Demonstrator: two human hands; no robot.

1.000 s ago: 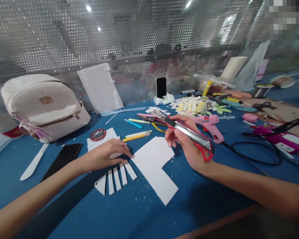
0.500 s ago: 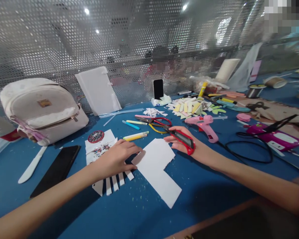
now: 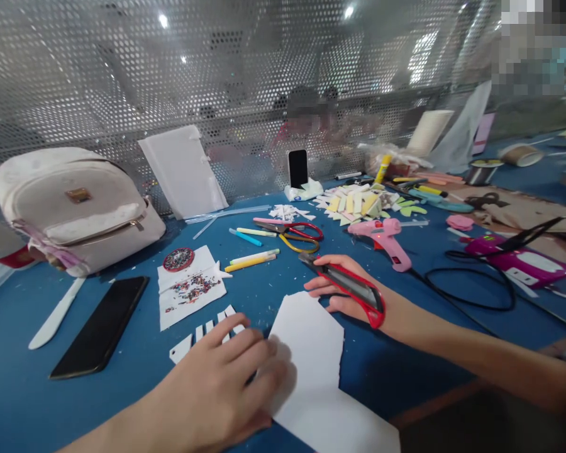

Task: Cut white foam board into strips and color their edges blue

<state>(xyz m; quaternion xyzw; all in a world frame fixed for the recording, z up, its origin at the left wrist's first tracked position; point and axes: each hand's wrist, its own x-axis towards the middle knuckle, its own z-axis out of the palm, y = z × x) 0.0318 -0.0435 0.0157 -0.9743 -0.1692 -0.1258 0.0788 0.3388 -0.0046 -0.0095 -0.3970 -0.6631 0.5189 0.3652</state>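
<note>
A white sheet of card or thin foam board [image 3: 309,343], cut to an angular shape, lies in front of me, its lower end at the bottom of the view. My left hand [image 3: 231,377] is closed at its left edge, with fingers bent over it and the thumb mostly hidden. My right hand [image 3: 342,306] is wrapped around a red and black utility knife [image 3: 351,286], its blade end pointing up and left, just beyond the sheet's upper right edge. Narrow white strips [image 3: 199,333] lie partly behind my left hand.
Scissors [image 3: 302,236], pens [image 3: 252,259] and a pink glue gun [image 3: 384,239] lie beyond my hands. Paper with loose beads [image 3: 193,289], a black phone [image 3: 101,327], a white knife [image 3: 59,311] and a backpack [image 3: 80,207] are left. A cable [image 3: 427,280] loops at right.
My left hand and the white sheet have moved toward me, uncovering the beaded paper. My right hand, holding the utility knife, has moved slightly nearer and to the right.
</note>
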